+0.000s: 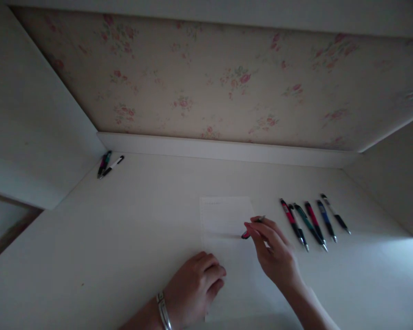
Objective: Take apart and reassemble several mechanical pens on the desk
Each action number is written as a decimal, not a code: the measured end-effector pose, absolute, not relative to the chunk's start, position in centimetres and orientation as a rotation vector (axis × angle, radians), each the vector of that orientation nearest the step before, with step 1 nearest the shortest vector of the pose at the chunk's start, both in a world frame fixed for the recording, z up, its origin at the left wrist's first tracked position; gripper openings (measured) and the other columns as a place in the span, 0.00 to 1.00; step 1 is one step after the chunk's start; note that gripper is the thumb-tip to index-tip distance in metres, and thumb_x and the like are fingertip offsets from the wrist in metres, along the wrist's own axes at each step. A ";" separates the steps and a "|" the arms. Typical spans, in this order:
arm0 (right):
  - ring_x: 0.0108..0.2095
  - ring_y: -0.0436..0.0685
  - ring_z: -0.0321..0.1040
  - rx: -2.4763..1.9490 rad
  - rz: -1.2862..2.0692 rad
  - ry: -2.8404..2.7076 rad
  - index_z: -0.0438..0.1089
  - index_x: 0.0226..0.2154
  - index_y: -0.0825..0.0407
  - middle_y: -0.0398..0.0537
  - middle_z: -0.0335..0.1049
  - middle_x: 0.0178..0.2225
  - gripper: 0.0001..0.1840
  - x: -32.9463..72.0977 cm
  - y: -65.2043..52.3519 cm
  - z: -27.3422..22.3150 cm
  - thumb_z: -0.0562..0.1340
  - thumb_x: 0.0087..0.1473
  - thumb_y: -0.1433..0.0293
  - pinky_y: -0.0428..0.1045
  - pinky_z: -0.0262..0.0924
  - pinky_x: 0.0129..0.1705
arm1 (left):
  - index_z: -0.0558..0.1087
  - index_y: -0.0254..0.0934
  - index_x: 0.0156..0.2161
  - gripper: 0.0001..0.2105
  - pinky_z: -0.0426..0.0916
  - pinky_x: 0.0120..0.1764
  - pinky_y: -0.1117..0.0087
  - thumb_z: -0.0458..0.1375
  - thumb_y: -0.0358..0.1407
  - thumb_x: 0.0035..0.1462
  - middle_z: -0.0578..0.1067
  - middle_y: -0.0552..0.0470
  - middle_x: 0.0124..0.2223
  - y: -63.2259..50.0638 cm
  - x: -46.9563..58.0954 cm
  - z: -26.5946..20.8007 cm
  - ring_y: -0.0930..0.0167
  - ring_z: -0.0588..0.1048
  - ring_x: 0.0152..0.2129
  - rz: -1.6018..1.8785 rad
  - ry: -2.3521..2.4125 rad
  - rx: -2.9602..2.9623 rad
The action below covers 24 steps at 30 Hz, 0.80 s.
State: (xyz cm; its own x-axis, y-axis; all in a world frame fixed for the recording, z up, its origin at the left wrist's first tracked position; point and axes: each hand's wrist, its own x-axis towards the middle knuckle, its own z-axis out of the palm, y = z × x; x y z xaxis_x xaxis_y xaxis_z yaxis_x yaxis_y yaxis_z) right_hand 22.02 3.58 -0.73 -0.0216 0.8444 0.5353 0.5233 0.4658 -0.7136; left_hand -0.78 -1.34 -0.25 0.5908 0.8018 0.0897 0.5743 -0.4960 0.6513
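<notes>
A sheet of white paper [223, 213] lies on the white desk, with a faint line of small marks along its top edge. My left hand [199, 284] rests at the paper's left edge, fingers curled in a loose fist; no object shows in it. Over the right side of the paper, my right hand [273, 245] pinches a pen [245, 235]. The pen's pink-and-black end sticks out below the fingertips, and its metal tip shows above them, turned away from the sheet. The fingers cover its middle.
To the right of the paper lie several pens in a slanted row, among them a red pen [291, 220], a green pen [308, 223] and a blue pen [326, 221]. More pens, one a white-and-black pen [112, 166], lie in the far left corner. Side panels [44, 114] and a floral-papered back wall [192, 78] enclose the desk.
</notes>
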 end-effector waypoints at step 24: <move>0.62 0.65 0.61 -1.378 0.007 -2.165 0.75 0.37 0.48 0.49 0.73 0.54 0.24 31.5 3.4 -4.9 0.51 0.46 0.83 0.64 0.66 0.56 | 0.75 0.37 0.39 0.03 0.70 0.43 0.68 0.60 0.29 0.60 0.76 0.52 0.37 -1.2 -0.5 -0.1 0.70 0.73 0.35 0.511 1.151 2.246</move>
State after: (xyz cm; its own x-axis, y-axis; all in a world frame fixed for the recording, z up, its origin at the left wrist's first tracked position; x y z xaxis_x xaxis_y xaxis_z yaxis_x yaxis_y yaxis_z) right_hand 31.53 3.43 -4.86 -0.3085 0.8347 0.4561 0.8317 0.4694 -0.2965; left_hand -0.54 -1.22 -0.11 0.5591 0.8253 0.0793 0.6120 -0.4753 0.6321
